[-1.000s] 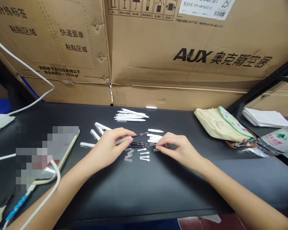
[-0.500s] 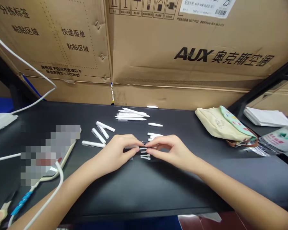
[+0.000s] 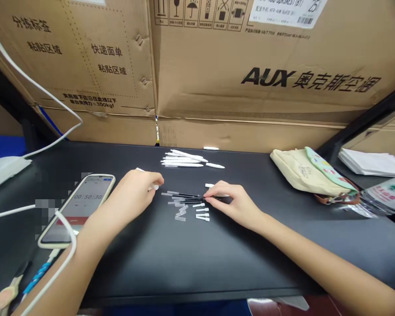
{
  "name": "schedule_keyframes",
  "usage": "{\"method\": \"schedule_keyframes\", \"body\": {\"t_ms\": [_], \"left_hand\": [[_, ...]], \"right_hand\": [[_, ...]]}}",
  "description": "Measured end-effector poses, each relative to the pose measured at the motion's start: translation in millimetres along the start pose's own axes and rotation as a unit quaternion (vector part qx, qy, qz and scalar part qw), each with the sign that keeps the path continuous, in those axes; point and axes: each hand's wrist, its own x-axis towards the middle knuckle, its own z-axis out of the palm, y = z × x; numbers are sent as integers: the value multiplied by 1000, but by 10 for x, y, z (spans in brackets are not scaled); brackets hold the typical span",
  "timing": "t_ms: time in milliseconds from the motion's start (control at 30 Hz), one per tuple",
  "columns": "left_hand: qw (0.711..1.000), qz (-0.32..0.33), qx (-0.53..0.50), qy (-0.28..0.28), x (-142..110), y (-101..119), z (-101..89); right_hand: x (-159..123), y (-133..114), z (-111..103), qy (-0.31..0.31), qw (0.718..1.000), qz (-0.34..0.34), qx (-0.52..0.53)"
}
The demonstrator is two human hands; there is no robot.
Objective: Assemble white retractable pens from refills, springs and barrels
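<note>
My left hand is curled over the white pen barrels left of centre, its fingers closed round one white pen barrel; most of the other barrels are hidden beneath it. My right hand pinches a black pen refill between thumb and fingertips, over a small pile of similar refills with clear ends. Below that pile lie several clear springs or short tubes; I cannot tell which. Small white pen parts are lined up beside them. A white pen tip piece shows just behind my right fingers.
White pens lie in a bunch at the back, with white tip pieces beside them. A phone with a cable is at the left. A cream pouch, water bottle and paper stack stand right. Cardboard boxes wall the back.
My left hand has left the middle and moved left and back to the white barrels. My right hand stays near the refills, which are now uncovered. One tip piece is no longer seen separately.
</note>
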Motion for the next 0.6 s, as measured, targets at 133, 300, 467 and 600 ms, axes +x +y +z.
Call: {"method": "schedule_keyframes", "body": {"t_ms": [133,300,467,600], "left_hand": [[999,-4,41,-33,13,34,8],[995,-7,76,-64,9,98,-27],[995,11,73,-73,6,74,-25],[999,9,38,-36,-54,119,-52]], "right_hand": [[9,32,37,-5,994,-83,-70],[9,39,33,-11,991,-102,-91],[-16,-21,4,15,992,-95,-77],[-94,-228,-73,47,992,-105,-46]]}}
